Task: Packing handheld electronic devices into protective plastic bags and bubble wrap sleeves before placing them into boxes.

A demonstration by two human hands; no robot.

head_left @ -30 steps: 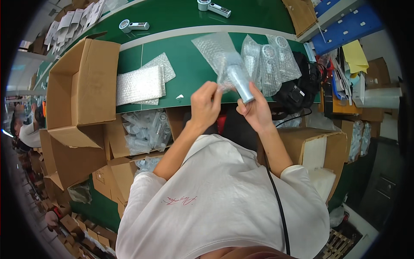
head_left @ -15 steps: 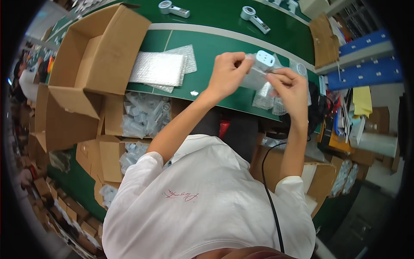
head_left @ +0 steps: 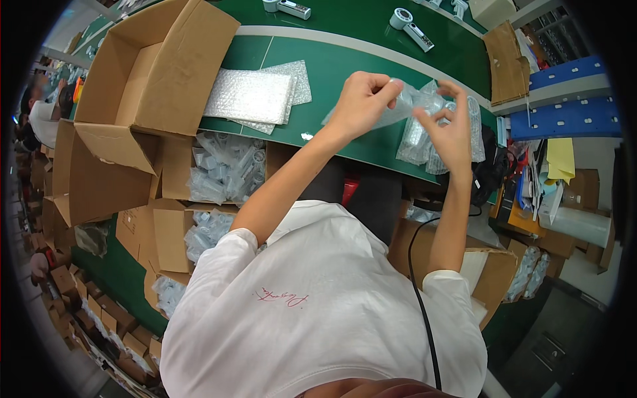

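Observation:
My left hand (head_left: 367,101) pinches the edge of a clear plastic bag (head_left: 401,109) above the green table. The bag spreads out on both sides of my fingers; what it contains is hard to make out. Just to its right, my right hand (head_left: 452,130) is raised with thumb and fingers apart, holding nothing. Beneath and beside the right hand lie several bubble-wrapped packs (head_left: 415,140), partly covered by it. Left of my hands, flat silvery bubble-wrap pouches (head_left: 249,97) rest in a stack on the table.
An open cardboard box (head_left: 176,73) stands at the left table end. Boxes of bagged pale parts (head_left: 229,171) sit below the edge. Two pale handheld devices, one a round-headed magnifier (head_left: 411,30), lie on the far green surface. A blue rack (head_left: 557,119) is at right.
The pale blue-white device head seen between my hands is no longer visible. My right hand has come off the bag and its fingers have spread; my left hand still grips it.

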